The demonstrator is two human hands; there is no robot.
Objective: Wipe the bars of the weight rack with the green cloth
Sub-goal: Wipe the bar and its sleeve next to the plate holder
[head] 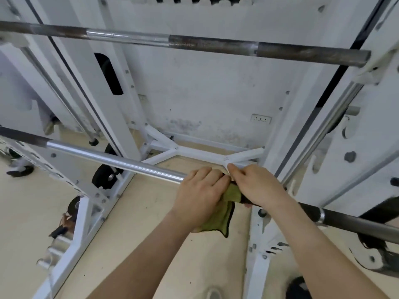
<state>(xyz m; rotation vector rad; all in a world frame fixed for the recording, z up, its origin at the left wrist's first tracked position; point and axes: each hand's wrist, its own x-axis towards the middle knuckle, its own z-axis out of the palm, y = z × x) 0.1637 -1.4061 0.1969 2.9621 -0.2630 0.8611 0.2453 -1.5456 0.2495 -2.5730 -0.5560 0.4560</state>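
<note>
A green cloth [223,214] with a dark edge is wrapped over the lower bar [112,158] of the white weight rack and hangs down below it. My left hand [198,195] grips the cloth around the bar from the left. Close beside it, my right hand [257,186] clamps the cloth and bar from the right, fingers touching the left hand. The bar is shiny to the left of my hands and dark and knurled to the right [349,221]. A second, rusty bar [211,43] runs across higher up.
White rack uprights [121,117] stand left and right, with a white floor brace [200,154] behind my hands. Black weight plates [104,175] sit low on the left. A stained wall with a socket [260,119] is behind. My shoe [212,293] shows at the bottom.
</note>
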